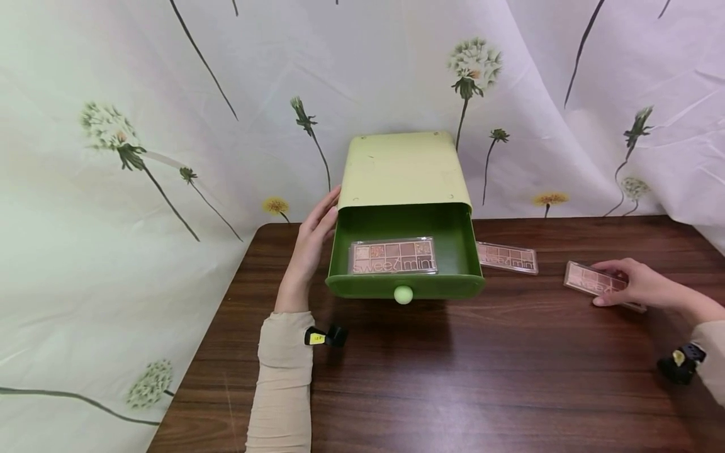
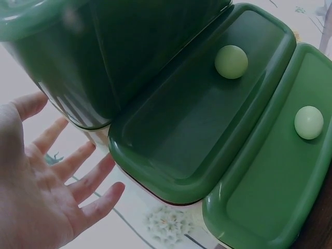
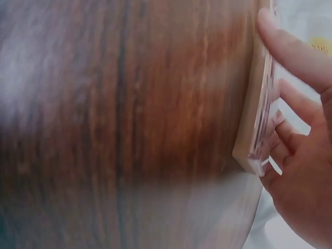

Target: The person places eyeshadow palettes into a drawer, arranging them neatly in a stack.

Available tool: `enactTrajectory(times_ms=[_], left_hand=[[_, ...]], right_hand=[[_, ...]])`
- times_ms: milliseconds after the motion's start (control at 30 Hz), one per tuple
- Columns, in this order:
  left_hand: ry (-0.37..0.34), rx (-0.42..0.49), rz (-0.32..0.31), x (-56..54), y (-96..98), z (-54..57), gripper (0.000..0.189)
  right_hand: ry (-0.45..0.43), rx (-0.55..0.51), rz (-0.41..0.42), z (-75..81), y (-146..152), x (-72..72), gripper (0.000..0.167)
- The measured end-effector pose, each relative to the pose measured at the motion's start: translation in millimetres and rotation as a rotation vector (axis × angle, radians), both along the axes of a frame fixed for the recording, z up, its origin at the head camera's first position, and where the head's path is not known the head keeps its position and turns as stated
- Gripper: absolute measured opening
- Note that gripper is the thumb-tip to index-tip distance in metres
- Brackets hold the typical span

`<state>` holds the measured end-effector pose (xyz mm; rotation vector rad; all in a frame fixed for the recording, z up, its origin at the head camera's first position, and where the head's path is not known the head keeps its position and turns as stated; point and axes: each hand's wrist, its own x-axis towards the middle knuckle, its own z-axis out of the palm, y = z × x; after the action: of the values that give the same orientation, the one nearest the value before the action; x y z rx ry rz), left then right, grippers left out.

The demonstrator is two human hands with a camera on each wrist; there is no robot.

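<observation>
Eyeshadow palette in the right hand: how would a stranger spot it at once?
On the dark wooden table, start at the cream-topped drawer unit and look right, past the loose palette. The next eyeshadow palette is partly covered by the right hand. Unlike the others, it is held.

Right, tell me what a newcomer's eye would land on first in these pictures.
The green drawer box stands out most, at the back of the brown table, its top drawer pulled open with a makeup palette lying inside. To its right, another palette lies on the table, and further right the right hand grips one more palette with its fingers.
</observation>
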<state>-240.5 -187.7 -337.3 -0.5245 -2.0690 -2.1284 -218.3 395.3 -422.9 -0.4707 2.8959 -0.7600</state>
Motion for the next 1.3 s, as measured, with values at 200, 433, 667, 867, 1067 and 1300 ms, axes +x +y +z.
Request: enactTrajectory(times_ms=[200,433,667,867,1067,1300], left_hand=[[0.004,-0.011,-0.003,-0.5,0.0,-0.9,0.048],[0.007,-0.008,0.003,1.1,0.5,-1.1,0.049],[0.002,-0.008,-0.003,1.0,0.3,-1.3,0.048],[-0.005,-0.018,0.009,0.8,0.0,-1.3,0.048],[-0.003,-0.016,0.008,0.0,-0.2,-1.3,0.048],[0.002,-0.015,0.01,0.7,0.1,1.2,0.048]], right_hand=[[0.027,-0.009,0.001,-0.8,-2,-1.3,0.063],[0.0,0.025,-0.066,3.8,-3,4.3,0.066],[-0.018,0.052,-0.131,15.3,-10,12.5,0.072],[0.05,-0.007,-0.167,29.1,-19,22.5,0.068],[0.134,-0.097,-0.19,44.9,-33,36.4,0.059],[0.249,-0.173,-0.195,62.5,-58,50.8,0.047]])
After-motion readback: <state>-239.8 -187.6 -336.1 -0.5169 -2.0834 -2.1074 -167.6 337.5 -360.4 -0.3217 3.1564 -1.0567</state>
